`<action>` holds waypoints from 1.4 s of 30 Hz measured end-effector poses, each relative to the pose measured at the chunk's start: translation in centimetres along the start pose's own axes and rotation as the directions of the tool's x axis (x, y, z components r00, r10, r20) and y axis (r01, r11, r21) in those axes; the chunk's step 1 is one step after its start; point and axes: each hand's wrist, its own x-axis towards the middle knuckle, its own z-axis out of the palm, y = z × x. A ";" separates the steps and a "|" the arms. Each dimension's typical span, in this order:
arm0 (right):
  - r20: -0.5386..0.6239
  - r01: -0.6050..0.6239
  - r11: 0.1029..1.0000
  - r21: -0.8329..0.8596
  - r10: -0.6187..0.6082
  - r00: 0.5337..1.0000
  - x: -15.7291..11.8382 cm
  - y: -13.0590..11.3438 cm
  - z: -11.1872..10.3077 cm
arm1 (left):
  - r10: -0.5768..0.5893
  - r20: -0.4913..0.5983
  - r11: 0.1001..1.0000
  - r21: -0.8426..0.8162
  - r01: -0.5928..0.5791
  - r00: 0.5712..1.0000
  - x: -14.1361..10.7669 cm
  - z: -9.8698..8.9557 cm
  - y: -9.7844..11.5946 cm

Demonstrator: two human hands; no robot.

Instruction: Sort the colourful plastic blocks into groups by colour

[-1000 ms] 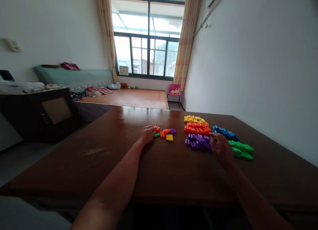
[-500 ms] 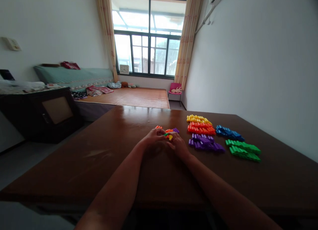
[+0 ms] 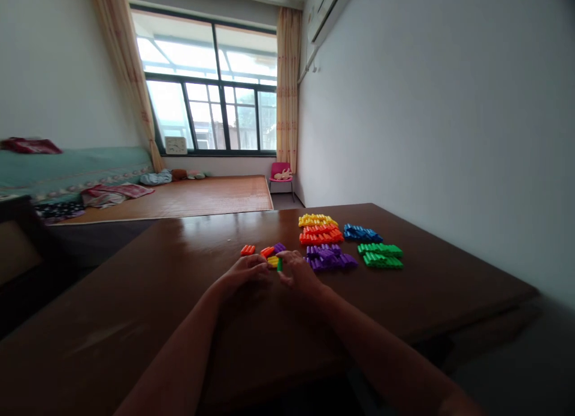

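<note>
My right hand (image 3: 297, 271) pinches a small green plastic piece (image 3: 280, 264) upright between thumb and fingers, just above the table. To its left, my left hand (image 3: 248, 268) rests low with fingers loosely bent and apart, and nothing shows in it. Between and behind the hands lie a yellow piece (image 3: 272, 261), an orange piece (image 3: 267, 252) and a purple piece (image 3: 279, 247), close together. A ridged orange piece (image 3: 247, 250) lies apart, behind my left hand. My fingers hide part of the yellow piece.
Right of my hands, ridged plastic pieces lie grouped by colour on the brown table (image 3: 148, 296): yellow (image 3: 318, 220), orange (image 3: 320, 234), purple (image 3: 330, 258), blue (image 3: 363, 232) and green (image 3: 381, 255). A bed (image 3: 215, 194) and a pink chair (image 3: 281, 171) stand beyond.
My hands have drawn apart, and the green piece, earlier between both hands, is now in my right hand. The camera view has turned to the right.
</note>
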 end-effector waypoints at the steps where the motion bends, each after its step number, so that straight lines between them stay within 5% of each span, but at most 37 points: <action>1: -0.030 -0.048 0.998 -0.027 0.047 0.998 -0.4 0.9 -1.8 | -0.018 -0.044 1.000 0.017 0.019 0.999 -0.1 -0.3 -0.1; 4: -0.178 -0.252 0.964 -0.087 0.234 0.956 -3.0 5.7 -9.0 | -0.046 -0.172 0.998 0.033 0.053 0.984 0.0 -1.3 -0.5; 7: -0.331 -0.474 0.874 -0.103 0.420 0.845 -7.2 11.9 -16.6 | -0.056 -0.231 0.998 0.016 0.061 0.971 0.3 -2.0 -1.0; 8: -0.375 -0.545 0.833 -0.091 0.479 0.794 -8.7 13.9 -18.7 | -0.056 -0.243 0.998 0.016 0.062 0.968 0.4 -2.1 -1.2; 10: -0.385 -0.576 0.809 -0.118 0.498 0.778 -11.3 17.3 -21.5 | -0.059 -0.263 0.998 0.020 0.066 0.963 0.6 -2.3 -1.4; 14: -0.288 -0.589 0.785 -0.191 0.529 0.798 -14.3 20.6 -22.4 | -0.050 -0.296 0.998 0.018 0.057 0.954 0.7 -2.6 -1.8; 20: -0.163 -0.511 0.847 -0.147 0.489 0.857 -14.4 20.8 -22.0 | -0.022 -0.343 0.998 0.053 0.043 0.939 0.6 -2.8 -2.1; 22: -0.207 -0.502 0.849 -0.168 0.467 0.860 -13.7 20.3 -22.4 | 0.034 -0.448 0.996 0.093 0.009 0.893 0.9 -3.5 -2.2; 23: -0.264 -0.503 0.841 -0.196 0.449 0.854 -13.1 19.8 -22.5 | 0.087 -0.541 0.991 0.130 -0.019 0.837 1.2 -4.1 -2.3; 26: -0.440 -0.515 0.814 -0.268 0.372 0.818 -9.9 16.8 -21.0 | 0.277 -0.770 0.944 0.329 -0.015 0.576 1.8 -5.9 -3.2; 27: -0.454 -0.497 0.822 -0.279 0.343 0.822 -8.6 15.3 -19.8 | 0.318 -0.769 0.913 0.406 0.039 0.554 2.0 -6.3 -3.6; 29: -0.368 -0.390 0.878 -0.276 0.278 0.887 -5.7 11.8 -16.2 | 0.324 -0.669 0.821 0.550 0.152 0.669 2.2 -6.2 -4.5; 31: -0.148 -0.206 0.954 -0.218 0.176 0.973 -2.8 8.3 -11.5 | 0.263 -0.499 0.711 0.679 0.184 0.825 2.3 -5.1 -5.1; 32: -0.032 -0.109 0.977 -0.182 0.105 0.994 -1.5 6.9 -9.1 | 0.253 -0.424 0.667 0.727 0.161 0.869 2.3 -4.4 -5.3; 34: 0.108 0.011 0.992 -0.125 0.002 0.994 0.9 5.0 -4.4 | 0.284 -0.301 0.612 0.788 0.069 0.910 2.2 -3.1 -5.2; 37: 0.177 -0.001 0.988 -0.153 0.028 0.984 4.2 4.7 0.8 | 0.344 -0.112 0.572 0.813 -0.113 0.932 1.8 -2.2 -4.8; 42: 0.340 -0.113 0.953 -0.282 0.209 0.917 8.2 7.0 4.0 | 0.402 -0.107 0.613 0.769 -0.180 0.909 1.5 -2.5 -4.6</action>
